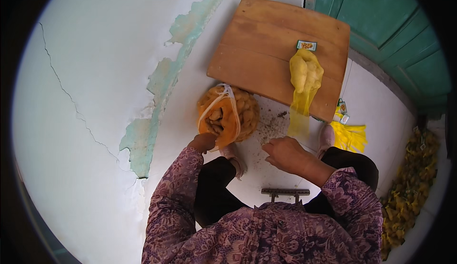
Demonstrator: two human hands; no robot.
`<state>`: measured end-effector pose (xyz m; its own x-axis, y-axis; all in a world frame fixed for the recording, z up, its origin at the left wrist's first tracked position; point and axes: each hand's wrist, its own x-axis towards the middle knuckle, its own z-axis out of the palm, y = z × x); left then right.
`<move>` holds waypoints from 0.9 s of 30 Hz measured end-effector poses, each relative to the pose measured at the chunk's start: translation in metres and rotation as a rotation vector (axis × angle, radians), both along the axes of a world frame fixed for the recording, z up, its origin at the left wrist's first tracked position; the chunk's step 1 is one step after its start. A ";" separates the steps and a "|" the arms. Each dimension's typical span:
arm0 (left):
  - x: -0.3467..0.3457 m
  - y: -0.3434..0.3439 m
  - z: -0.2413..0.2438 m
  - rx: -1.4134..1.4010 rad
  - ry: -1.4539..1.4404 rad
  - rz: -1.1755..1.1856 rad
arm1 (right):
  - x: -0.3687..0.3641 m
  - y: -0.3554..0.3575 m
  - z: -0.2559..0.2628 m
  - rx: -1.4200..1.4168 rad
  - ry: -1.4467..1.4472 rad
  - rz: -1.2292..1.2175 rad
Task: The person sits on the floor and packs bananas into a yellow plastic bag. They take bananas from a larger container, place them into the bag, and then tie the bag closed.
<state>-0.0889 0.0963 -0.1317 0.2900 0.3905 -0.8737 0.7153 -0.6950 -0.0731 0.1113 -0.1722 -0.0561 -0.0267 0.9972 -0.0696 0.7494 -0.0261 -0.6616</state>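
Observation:
My left hand (203,142) grips the near rim of a large orange mesh sack (246,112) that stands on the floor. Pale knobbly roots, apparently ginger (216,115), show through its open mouth, and a white drawstring loops around it. My right hand (287,155) hovers to the sack's right with its fingers curled. Its palm is turned away, so I cannot see whether anything is in it. Just beyond it, a yellow mesh bag (306,71) holding root pieces lies on a low wooden table (264,46). The bag's empty tail hangs over the front edge, and a printed tag (306,45) sits at its far end.
Flat yellow mesh bags (350,135) with tags hang or lie by the table's right corner. Many filled yellow bags (410,181) are heaped at the right. Soil crumbs (273,121) litter the floor. A peeling wall (107,85) bounds the left, a green door (389,21) the far right.

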 end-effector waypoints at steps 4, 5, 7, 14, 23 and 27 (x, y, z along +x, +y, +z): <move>-0.010 0.025 -0.011 0.273 -0.156 -0.037 | 0.000 0.000 0.000 -0.010 0.002 0.003; -0.012 0.031 -0.016 0.300 -0.152 -0.070 | 0.000 0.000 -0.001 -0.018 -0.004 0.006; -0.015 0.040 -0.024 0.357 -0.146 -0.130 | 0.000 -0.001 -0.002 -0.034 -0.019 0.018; 0.013 0.042 -0.031 0.200 -0.547 0.405 | -0.001 -0.001 -0.004 -0.023 -0.003 0.012; 0.029 0.028 -0.055 0.302 -0.444 0.223 | -0.002 0.002 -0.004 -0.026 -0.004 0.011; 0.044 0.039 -0.020 -0.144 -0.451 0.632 | -0.002 0.002 -0.002 -0.040 -0.001 0.026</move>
